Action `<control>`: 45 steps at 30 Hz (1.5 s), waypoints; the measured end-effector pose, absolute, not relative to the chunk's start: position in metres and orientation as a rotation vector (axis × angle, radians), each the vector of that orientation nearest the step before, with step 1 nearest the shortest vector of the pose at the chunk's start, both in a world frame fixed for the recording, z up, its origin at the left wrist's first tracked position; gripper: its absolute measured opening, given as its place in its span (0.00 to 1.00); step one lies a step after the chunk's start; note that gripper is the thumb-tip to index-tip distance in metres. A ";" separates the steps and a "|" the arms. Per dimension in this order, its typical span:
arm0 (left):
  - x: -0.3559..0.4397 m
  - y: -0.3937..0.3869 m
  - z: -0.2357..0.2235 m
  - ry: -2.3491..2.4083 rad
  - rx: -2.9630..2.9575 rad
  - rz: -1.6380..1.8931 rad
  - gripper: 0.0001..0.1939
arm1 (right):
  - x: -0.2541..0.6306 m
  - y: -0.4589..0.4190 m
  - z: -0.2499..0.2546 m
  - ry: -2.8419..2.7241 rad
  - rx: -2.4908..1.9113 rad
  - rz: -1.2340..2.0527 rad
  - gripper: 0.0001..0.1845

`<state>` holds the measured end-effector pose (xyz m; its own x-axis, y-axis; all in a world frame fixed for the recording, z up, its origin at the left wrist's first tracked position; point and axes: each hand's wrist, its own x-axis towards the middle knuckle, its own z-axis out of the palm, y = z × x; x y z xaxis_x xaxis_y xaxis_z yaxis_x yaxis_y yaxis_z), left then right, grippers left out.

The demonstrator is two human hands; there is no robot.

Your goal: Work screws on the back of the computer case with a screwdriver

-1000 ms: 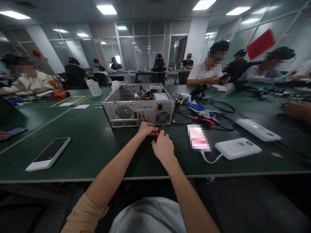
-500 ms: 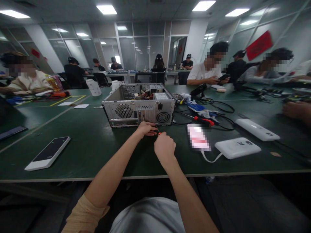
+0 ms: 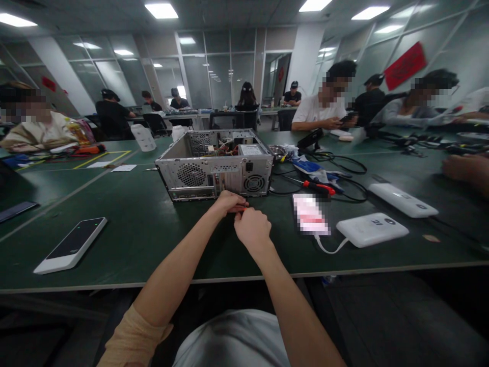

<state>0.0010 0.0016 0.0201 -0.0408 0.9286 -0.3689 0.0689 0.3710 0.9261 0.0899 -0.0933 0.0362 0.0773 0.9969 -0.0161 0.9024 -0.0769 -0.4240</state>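
Note:
In the middle of the table lies an opened computer case (image 3: 229, 176), its back panel with fan grilles facing me. My right hand (image 3: 252, 227) is closed around a screwdriver (image 3: 241, 209); only a bit of red shows in front of my fist. Just ahead, at the lower edge of the case, my left hand (image 3: 230, 203) has its fingers drawn together by the front of the screwdriver. What those fingers pinch is hidden. The two hands nearly touch.
Right of the case lie another red-and-black screwdriver (image 3: 319, 187), blue-and-white gloves (image 3: 311, 171), black cables (image 3: 349, 164), a lit phone (image 3: 310, 214) and white power banks (image 3: 372, 230). A white device (image 3: 71, 245) lies left. Co-workers sit around the table.
My right hand has shifted slightly left and forward, closer to my left hand, with the screwdriver in it. The whole view has moved a little. The case stays in place.

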 end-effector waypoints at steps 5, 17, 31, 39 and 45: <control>0.004 0.003 0.021 1.465 0.951 0.913 0.05 | 0.094 -0.110 0.035 -1.935 -2.080 0.317 0.24; 0.000 0.007 0.016 1.442 0.958 0.922 0.07 | 0.090 -0.102 0.031 -1.877 -2.094 0.301 0.15; -0.003 0.010 0.012 1.395 0.972 0.897 0.04 | 0.092 -0.109 0.023 -1.931 -2.112 0.205 0.16; -0.010 0.007 0.016 1.348 1.009 0.822 0.07 | 0.096 -0.105 0.022 -1.923 -2.063 0.214 0.19; -0.004 0.007 0.016 1.395 0.999 0.851 0.07 | 0.100 -0.106 0.014 -1.897 -1.985 0.196 0.18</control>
